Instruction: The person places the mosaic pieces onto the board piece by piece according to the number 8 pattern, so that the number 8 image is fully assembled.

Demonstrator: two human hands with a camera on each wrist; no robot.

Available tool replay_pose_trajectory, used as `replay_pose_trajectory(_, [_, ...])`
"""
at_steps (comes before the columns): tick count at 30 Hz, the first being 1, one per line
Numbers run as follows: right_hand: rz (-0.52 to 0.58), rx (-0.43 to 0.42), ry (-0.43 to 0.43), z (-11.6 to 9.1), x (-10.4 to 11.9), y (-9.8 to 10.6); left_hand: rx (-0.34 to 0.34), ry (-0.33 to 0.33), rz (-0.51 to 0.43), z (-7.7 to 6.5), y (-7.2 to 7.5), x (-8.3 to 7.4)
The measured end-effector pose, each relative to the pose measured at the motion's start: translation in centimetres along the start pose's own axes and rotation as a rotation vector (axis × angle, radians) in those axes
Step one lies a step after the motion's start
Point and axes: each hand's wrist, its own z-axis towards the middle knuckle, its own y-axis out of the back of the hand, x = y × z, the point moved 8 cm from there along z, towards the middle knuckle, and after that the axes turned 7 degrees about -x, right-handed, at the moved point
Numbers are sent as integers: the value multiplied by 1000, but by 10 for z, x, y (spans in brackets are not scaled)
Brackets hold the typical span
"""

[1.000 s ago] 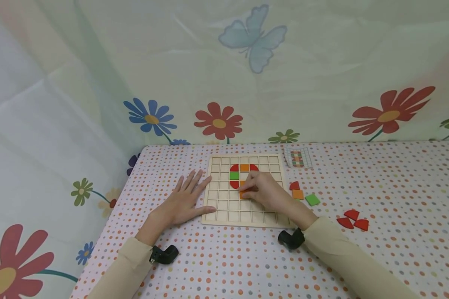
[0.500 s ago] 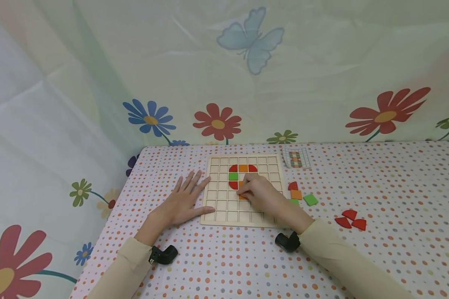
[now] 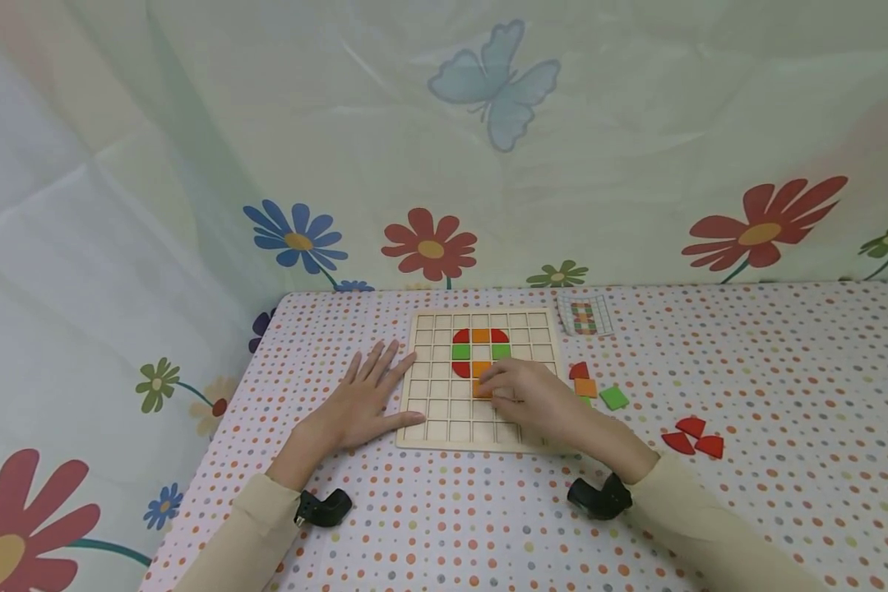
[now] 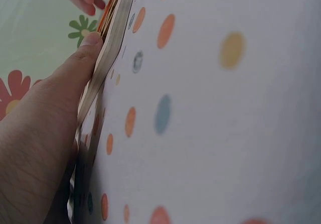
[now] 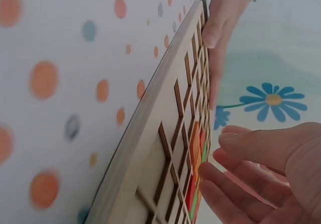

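Observation:
A wooden grid board (image 3: 438,408) lies on the table, with a ring of red quarter-round, orange and green tiles in its cells. The left hand (image 3: 358,403) lies flat with fingers spread, fingertips and thumb at the board's left edge. Over the lower right of the ring is the right hand (image 3: 536,399), its fingertips right at the lowest orange tile (image 3: 478,390). In the right wrist view its thumb and fingers stand apart with nothing between them, close to an orange tile (image 5: 196,146) and a red tile (image 5: 190,191). Part of the pattern is hidden under this hand.
Right of the board lie a red tile (image 3: 579,371), an orange square (image 3: 585,387) and a green square (image 3: 614,398). Farther right are several red quarter-rounds (image 3: 691,427). A pattern card (image 3: 599,315) lies beyond the board's right corner. A dotted cloth (image 3: 444,526) covers the table.
The right hand has drawn back slightly to the right and toward the person, and its fingers have parted. The green square on the ring's right side has come into view. The left hand stays put.

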Motion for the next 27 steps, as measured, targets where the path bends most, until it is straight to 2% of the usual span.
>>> replay_pose_trajectory(4, [-2, -27, -8, -15, -6, 19, -3, -6, 1, 0, -1, 0])
replay_pose_trajectory(6, [-41, -42, -13, -21, -13, 31, -1, -6, 3, 1, -2, 0])
replay_pose_trajectory(9, [-115, -51, -22, -24, -26, 51, 6, -4, 10, 1, -3, 1])
replay_pose_trajectory(13, [-159, -19, -48, -22, -49, 72, 7, 1, 11, 1, -3, 2])
replay_pose_trajectory(16, [-150, 28, -60, -19, -64, 77, 4, 5, 1, -1, -3, 2])
replay_pose_trajectory(21, [-89, 89, -96, -13, -82, 74, 4, 7, -14, -2, -3, 0])
replay_pose_trajectory(27, [-93, 82, -111, -14, -95, 76, 1, 8, 6, 0, -1, 0])
